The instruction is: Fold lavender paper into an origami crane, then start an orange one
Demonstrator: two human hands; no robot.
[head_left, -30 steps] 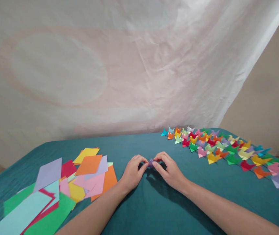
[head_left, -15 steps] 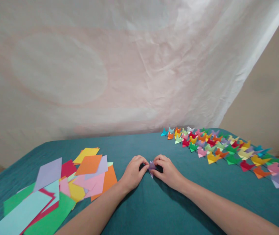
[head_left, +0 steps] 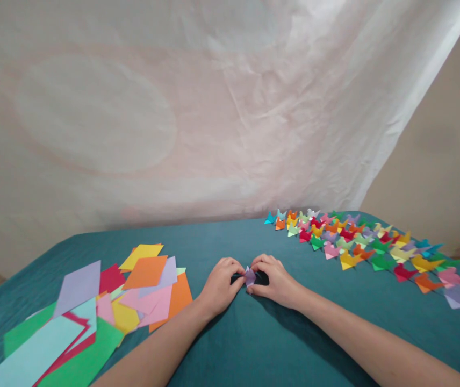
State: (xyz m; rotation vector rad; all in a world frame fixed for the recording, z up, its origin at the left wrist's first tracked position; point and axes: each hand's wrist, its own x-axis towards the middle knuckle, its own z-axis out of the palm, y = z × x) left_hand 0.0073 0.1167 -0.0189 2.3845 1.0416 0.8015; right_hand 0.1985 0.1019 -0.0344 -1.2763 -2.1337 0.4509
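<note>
A small piece of folded purple paper (head_left: pixel 250 277) is held between my two hands, near the middle of the green-covered table (head_left: pixel 222 344). My left hand (head_left: pixel 222 285) pinches its left side between thumb and fingers. On the other side, my right hand (head_left: pixel 275 282) grips the right edge with thumb below and fingers above. A pointed tip of the paper shows between the fingertips. Its finer folds are too small to make out.
To the left lies a loose heap of coloured paper sheets, among them an orange sheet (head_left: pixel 146 272) and a light blue sheet (head_left: pixel 32 349). Rows of folded paper birds, such as a yellow paper bird (head_left: pixel 350 260), stand at the right. A pale cloth (head_left: pixel 214 118) hangs behind the table.
My right thumb has shifted slightly down along the purple paper, and more of the paper's face shows between my fingers. Both hands stay in nearly the same place.
</note>
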